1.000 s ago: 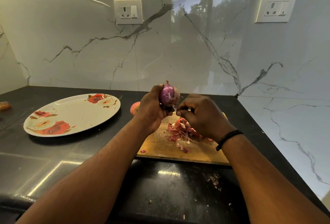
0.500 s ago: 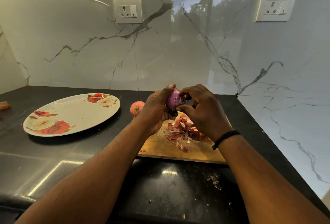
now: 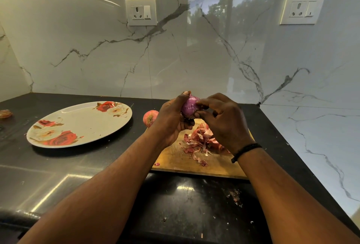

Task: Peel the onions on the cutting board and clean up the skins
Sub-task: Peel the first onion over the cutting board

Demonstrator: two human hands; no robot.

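From where I sit, the change over the last second is in the right hand (image 3: 224,119): it was down by the bottom of the onion (image 3: 189,105), pinching at the skin there, and it has come up so its fingers now curl against the onion's right side near the top. The left hand (image 3: 171,119) has kept its grip the whole time, thumb up along the left face, with the onion held above the far edge of the cutting board (image 3: 175,158). The onion looks glossy purple and nearly bare, so I judge this one is in its last picking stage, with cleanup of the skins not yet begun.

Counting from the left of the counter (image 3: 58,175): one scrap of skin (image 3: 5,113) lies at the far left edge. One flowered plate (image 3: 78,125) sits left of centre, with nothing on it. One unpeeled onion (image 3: 150,117) rests just off the board's far left corner, partly behind the left wrist. Then the one held onion, so two onions that I can see. One cutting board lies near the counter's right side, carrying one heap of skins (image 3: 200,142) toward its middle, and a few loose flakes around it. A small scatter of crumbs (image 3: 234,197) lies on the counter in front of the board's near right corner. On the wall behind are two sockets (image 3: 140,12).
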